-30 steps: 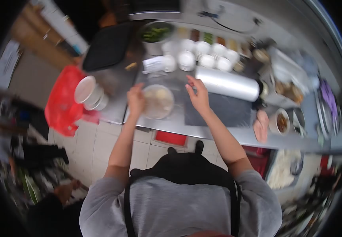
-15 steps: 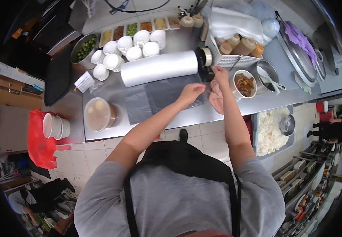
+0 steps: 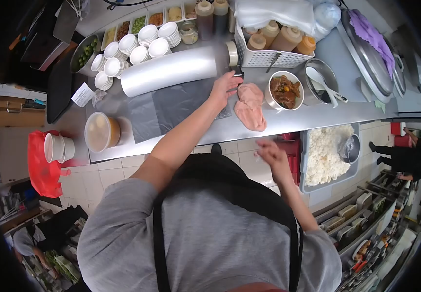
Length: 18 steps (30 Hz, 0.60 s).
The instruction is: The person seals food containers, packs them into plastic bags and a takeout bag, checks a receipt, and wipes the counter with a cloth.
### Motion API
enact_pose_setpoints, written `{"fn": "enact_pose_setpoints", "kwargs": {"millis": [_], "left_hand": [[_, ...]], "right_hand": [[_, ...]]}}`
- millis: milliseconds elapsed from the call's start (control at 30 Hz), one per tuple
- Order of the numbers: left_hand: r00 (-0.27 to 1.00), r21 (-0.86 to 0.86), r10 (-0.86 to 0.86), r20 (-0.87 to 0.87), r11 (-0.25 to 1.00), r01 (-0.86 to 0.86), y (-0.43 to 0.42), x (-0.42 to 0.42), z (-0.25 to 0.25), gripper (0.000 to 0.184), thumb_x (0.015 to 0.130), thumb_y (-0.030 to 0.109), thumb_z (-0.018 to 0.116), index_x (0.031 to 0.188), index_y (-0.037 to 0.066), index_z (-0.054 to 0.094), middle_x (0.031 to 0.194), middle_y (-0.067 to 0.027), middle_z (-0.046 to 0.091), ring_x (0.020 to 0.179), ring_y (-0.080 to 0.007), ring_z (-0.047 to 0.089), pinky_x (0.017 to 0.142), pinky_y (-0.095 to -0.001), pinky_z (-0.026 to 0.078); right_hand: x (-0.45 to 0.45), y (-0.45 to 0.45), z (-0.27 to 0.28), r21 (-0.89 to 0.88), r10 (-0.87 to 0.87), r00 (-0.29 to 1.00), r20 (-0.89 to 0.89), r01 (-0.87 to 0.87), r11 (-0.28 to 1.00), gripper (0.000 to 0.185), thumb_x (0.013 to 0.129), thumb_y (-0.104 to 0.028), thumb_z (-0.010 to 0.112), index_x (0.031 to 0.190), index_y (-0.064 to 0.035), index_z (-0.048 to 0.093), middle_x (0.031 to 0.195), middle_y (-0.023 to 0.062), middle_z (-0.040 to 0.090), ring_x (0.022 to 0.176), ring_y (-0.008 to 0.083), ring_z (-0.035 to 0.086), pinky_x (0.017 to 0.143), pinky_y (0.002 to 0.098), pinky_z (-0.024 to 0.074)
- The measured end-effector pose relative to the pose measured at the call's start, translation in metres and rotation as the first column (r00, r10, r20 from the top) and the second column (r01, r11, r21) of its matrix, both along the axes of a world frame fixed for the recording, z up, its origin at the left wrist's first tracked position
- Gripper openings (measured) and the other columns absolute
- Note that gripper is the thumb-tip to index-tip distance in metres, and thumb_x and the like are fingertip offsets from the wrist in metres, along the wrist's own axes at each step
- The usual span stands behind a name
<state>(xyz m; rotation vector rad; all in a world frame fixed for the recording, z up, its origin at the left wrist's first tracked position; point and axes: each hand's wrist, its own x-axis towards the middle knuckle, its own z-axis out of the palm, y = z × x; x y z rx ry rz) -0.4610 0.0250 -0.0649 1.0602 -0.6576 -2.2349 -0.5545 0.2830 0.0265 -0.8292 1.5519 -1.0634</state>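
Observation:
My left hand (image 3: 224, 90) is at the right end of the large plastic roll (image 3: 171, 72), its fingers stretched out and spread by the black tape dispenser (image 3: 238, 73), which bears a tan roll. They seem to touch the dispenser's front. A dark plastic sheet (image 3: 174, 104) lies flat under my left forearm. My right hand (image 3: 274, 158) is in the air in front of the counter edge, fingers curled together and slightly blurred. Whatever is between them is too small to make out. A crumpled pink cloth (image 3: 250, 108) lies on the counter between my hands.
Right of the cloth stand a bowl of brown food (image 3: 285, 91) and a metal pot (image 3: 324, 73) with a white ladle. A white basket (image 3: 273, 59) of sauce bottles is behind. Stacked white cups (image 3: 147, 35) and a lidded tub (image 3: 102, 132) are left. A rice tray (image 3: 329, 155) sits lower right.
My right hand has drawn back from the tape dispenser toward my body, past the counter edge. My left hand has moved up to the dispenser. The view has shifted slightly.

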Motion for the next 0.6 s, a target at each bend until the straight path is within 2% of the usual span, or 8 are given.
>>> {"fn": "enact_pose_setpoints", "kwargs": {"millis": [100, 167, 200, 267, 333, 400, 467, 600], "left_hand": [[0.967, -0.183, 0.039, 0.251, 0.983, 0.008, 0.007, -0.006, 0.006, 0.022, 0.075, 0.021, 0.058, 0.087, 0.004, 0.066, 0.089, -0.0079, 0.065, 0.088, -0.0165, 0.057, 0.074, -0.0301, 0.041], [0.758, -0.564, 0.179, 0.627, 0.775, 0.284, 0.005, -0.005, 0.004, 0.012, 0.069, 0.016, 0.065, 0.072, 0.006, 0.068, 0.071, -0.0110, 0.065, 0.068, -0.0220, 0.062, 0.062, -0.0339, 0.047], [0.754, -0.565, 0.188, 0.630, 0.776, 0.279, 0.002, -0.006, -0.002, 0.012, 0.069, 0.016, 0.065, 0.072, 0.006, 0.068, 0.071, -0.0110, 0.065, 0.068, -0.0220, 0.062, 0.062, -0.0339, 0.047], [0.655, -0.822, 0.504, 0.562, 0.425, 0.379, 0.000, -0.003, -0.020, 0.010, 0.065, 0.017, 0.066, 0.062, 0.008, 0.067, 0.062, -0.0140, 0.061, 0.058, -0.0290, 0.061, 0.058, -0.0373, 0.049], [0.678, -0.818, 0.474, 0.562, 0.439, 0.371, -0.006, 0.013, -0.013, 0.008, 0.065, 0.017, 0.065, 0.064, 0.010, 0.068, 0.068, -0.0144, 0.062, 0.065, -0.0305, 0.061, 0.061, -0.0385, 0.049], [0.861, -0.866, 0.426, 0.279, 0.499, 0.033, -0.007, 0.042, 0.027, 0.008, 0.068, 0.012, 0.068, 0.074, 0.007, 0.068, 0.066, -0.0097, 0.064, 0.060, -0.0170, 0.060, 0.059, -0.0307, 0.048], [0.906, -0.817, 0.391, 0.162, 0.568, -0.099, -0.010, 0.096, 0.078, 0.012, 0.070, 0.010, 0.069, 0.081, 0.004, 0.067, 0.070, -0.0025, 0.063, 0.066, -0.0093, 0.055, 0.062, -0.0240, 0.043], [0.822, -0.715, 0.561, 0.102, 0.615, -0.331, -0.016, 0.244, 0.126, 0.022, 0.071, 0.007, 0.066, 0.092, 0.004, 0.065, 0.077, -0.0022, 0.062, 0.072, -0.0093, 0.055, 0.066, -0.0218, 0.041]], "right_hand": [[0.010, 0.032, -0.008, 0.060, -0.059, 0.996, 0.064, 0.055, 0.997, 0.014, 0.081, -0.010, 0.057, 0.078, 0.0000, 0.066, 0.110, 0.0116, 0.053, 0.106, 0.0174, 0.048, 0.087, 0.0274, 0.0369], [0.011, 0.032, -0.013, 0.032, -0.040, 0.999, 0.016, 0.039, 0.999, 0.012, 0.081, -0.008, 0.057, 0.078, 0.0005, 0.066, 0.107, 0.0108, 0.054, 0.103, 0.0164, 0.048, 0.085, 0.0274, 0.0375], [0.009, 0.030, -0.016, 0.008, -0.032, 0.999, -0.035, 0.033, 0.999, 0.011, 0.080, -0.008, 0.058, 0.078, -0.0010, 0.066, 0.104, 0.0106, 0.055, 0.100, 0.0171, 0.050, 0.085, 0.0282, 0.0378], [0.011, 0.024, -0.015, -0.034, -0.020, 0.994, -0.105, 0.017, 0.999, 0.010, 0.079, -0.008, 0.059, 0.078, -0.0018, 0.067, 0.101, 0.0100, 0.057, 0.095, 0.0152, 0.053, 0.081, 0.0270, 0.0401], [0.014, 0.022, -0.012, -0.019, 0.031, 0.991, -0.130, -0.034, 0.999, 0.010, 0.079, -0.008, 0.059, 0.079, -0.0017, 0.067, 0.098, 0.0093, 0.059, 0.090, 0.0137, 0.055, 0.077, 0.0254, 0.0414], [0.023, 0.009, -0.017, -0.015, 0.103, 0.983, -0.152, -0.107, 0.994, 0.010, 0.079, -0.009, 0.060, 0.080, -0.0017, 0.067, 0.095, 0.0087, 0.060, 0.085, 0.0123, 0.056, 0.073, 0.0238, 0.0428], [0.041, -0.004, -0.023, 0.046, 0.127, 0.991, -0.034, -0.126, 0.991, 0.011, 0.079, -0.011, 0.062, 0.084, -0.0015, 0.066, 0.081, 0.0059, 0.063, 0.072, 0.0091, 0.056, 0.065, 0.0211, 0.0432], [0.115, -0.075, -0.006, -0.044, 0.408, 0.892, -0.194, -0.423, 0.905, 0.013, 0.078, -0.011, 0.064, 0.086, -0.0007, 0.065, 0.070, 0.0035, 0.063, 0.065, 0.0072, 0.056, 0.062, 0.0218, 0.0435]]}}
